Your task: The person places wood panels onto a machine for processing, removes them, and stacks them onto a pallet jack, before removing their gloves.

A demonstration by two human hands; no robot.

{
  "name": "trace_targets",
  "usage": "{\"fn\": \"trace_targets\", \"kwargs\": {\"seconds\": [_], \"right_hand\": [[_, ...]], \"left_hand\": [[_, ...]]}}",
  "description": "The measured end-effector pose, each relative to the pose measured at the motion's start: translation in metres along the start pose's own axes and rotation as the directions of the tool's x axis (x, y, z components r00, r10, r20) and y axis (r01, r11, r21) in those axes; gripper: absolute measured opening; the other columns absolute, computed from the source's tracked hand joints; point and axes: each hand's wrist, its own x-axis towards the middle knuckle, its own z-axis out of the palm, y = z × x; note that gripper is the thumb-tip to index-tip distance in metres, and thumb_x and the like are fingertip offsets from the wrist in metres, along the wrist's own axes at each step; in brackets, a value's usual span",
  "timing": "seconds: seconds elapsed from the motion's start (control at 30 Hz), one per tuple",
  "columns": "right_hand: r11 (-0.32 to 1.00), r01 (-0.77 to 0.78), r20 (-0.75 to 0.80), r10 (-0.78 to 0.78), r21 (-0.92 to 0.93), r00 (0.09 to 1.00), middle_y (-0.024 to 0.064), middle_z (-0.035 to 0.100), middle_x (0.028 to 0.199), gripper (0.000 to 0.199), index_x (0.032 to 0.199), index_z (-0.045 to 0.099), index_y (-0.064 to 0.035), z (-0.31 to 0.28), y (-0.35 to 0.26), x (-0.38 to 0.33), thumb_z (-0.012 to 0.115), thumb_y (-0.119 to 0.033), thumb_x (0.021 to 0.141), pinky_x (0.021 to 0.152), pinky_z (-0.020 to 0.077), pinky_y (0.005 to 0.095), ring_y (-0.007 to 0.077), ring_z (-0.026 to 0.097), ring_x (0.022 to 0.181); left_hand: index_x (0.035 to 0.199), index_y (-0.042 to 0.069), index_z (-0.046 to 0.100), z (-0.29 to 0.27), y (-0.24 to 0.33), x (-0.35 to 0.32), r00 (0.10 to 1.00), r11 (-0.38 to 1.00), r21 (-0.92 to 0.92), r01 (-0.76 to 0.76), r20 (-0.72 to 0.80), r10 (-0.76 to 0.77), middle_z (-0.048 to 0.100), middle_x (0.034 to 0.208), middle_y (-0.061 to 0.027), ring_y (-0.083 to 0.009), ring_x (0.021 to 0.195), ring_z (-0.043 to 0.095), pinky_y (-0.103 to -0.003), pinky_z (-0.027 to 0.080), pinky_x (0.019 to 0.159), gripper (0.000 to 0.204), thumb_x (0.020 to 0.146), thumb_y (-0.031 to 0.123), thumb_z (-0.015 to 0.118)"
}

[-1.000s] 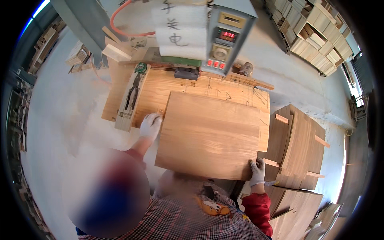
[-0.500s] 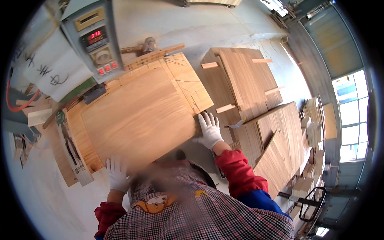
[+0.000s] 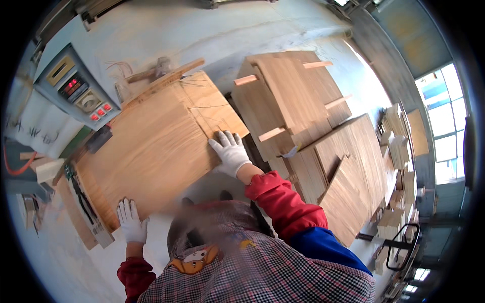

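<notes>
A wide, flat wooden panel (image 3: pixel 146 146) lies on a paler wooden bench top (image 3: pixel 222 113), which shows along the panel's right side. On the panel's right near corner rests my right hand (image 3: pixel 231 153), in a white glove, palm down with fingers spread. My left hand (image 3: pixel 132 222), gloved the same way, is at the near left edge of the panel. Its fingers are stretched out, the thumb apart, and nothing is held. A narrow tray (image 3: pixel 83 199) with dark tools borders the bench on the left.
To the right stand stacks of wooden panels (image 3: pixel 288 96), with small wood strips on top. A nearer stack (image 3: pixel 353 146) has a panel leaning on it. A control box (image 3: pixel 76 86) with red lights overhangs the far left. A mallet-like tool (image 3: pixel 162 65) lies behind the bench.
My right hand has moved from the panel's edge onto its top surface. My left hand stays near the panel's near left edge, fingers straighter. The whole view has swung slightly.
</notes>
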Motion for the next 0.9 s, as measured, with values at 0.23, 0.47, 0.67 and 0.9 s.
{"fn": "trace_targets", "kwargs": {"seconds": [0.23,0.47,0.67,0.9], "right_hand": [[0.997,-0.072,-0.057,0.071,-0.018,0.996,0.0153,0.031,0.147,0.093,0.137,0.043,-0.0188,0.003,-0.005,0.015,0.085,-0.040,0.056,0.112,0.0154,0.0557,0.0367,0.021,0.139],[0.998,-0.062,-0.008,0.061,-0.029,0.998,0.0184,0.026,0.150,0.104,0.143,0.034,-0.0121,0.011,-0.016,0.024,0.086,-0.034,0.056,0.113,0.0163,0.0500,0.0394,0.019,0.139],[0.998,-0.057,0.030,0.057,0.000,0.998,0.0173,0.022,0.153,0.108,0.146,0.028,-0.0146,0.015,-0.015,0.025,0.085,-0.035,0.057,0.113,0.0130,0.0521,0.0385,0.016,0.141],[0.994,-0.104,0.060,0.106,-0.031,0.993,0.0188,0.017,0.154,0.109,0.148,0.026,-0.0176,0.018,-0.039,0.025,0.085,-0.034,0.058,0.112,0.0117,0.0550,0.0386,0.012,0.142]], "left_hand": [[0.133,-0.002,0.040,-0.016,-0.003,0.024,0.994,1.000,0.021,-0.013,-0.110,0.016,0.034,0.144,-0.0206,-0.0387,0.135,0.028,-0.048,0.021,0.113,0.074,0.071,0.022,0.073],[0.132,0.002,0.044,-0.001,-0.019,0.015,0.975,0.993,-0.117,-0.001,-0.221,-0.025,0.040,0.139,-0.0175,-0.0369,0.133,0.032,-0.048,0.023,0.112,0.077,0.067,0.026,0.076],[0.129,0.004,0.047,-0.007,-0.016,0.011,0.960,0.987,-0.163,-0.011,-0.276,-0.035,0.042,0.138,-0.0152,-0.0362,0.131,0.035,-0.047,0.025,0.112,0.077,0.062,0.025,0.079],[0.127,0.005,0.049,-0.005,-0.034,0.001,0.949,0.982,-0.188,-0.001,-0.310,-0.058,0.043,0.137,-0.0136,-0.0327,0.131,0.037,-0.047,0.026,0.112,0.077,0.059,0.025,0.080]]}}
